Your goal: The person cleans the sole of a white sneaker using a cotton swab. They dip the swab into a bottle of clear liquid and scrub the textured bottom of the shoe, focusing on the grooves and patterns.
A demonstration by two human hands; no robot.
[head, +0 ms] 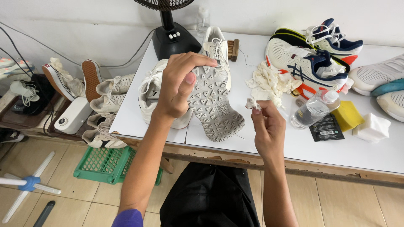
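Head view shows the left hand [179, 84] closed around the edge of a cream sneaker [212, 94], tipped so its grey tread faces up, heel end resting near the front of the white tabletop [269, 151]. The right hand [267, 128] has its grip pinched narrow on a small wad of white cloth [252, 103], held just beside the sole but apart from it. The sneaker's mate [153, 92] lies just behind the left hand, a pile of white rags [271, 84] sits past the right hand, and a clear bottle [313, 109] lies on its side near a yellow sponge [347, 115] and a white block [372, 128]. To wipe the tread well, I judge the left hand should keep the shoe steady and tilted toward the eyes, while the cloth works along the grooves between the lugs with a clean face turned outward, pressing lightly enough that the shoe does not slip on the tabletop.
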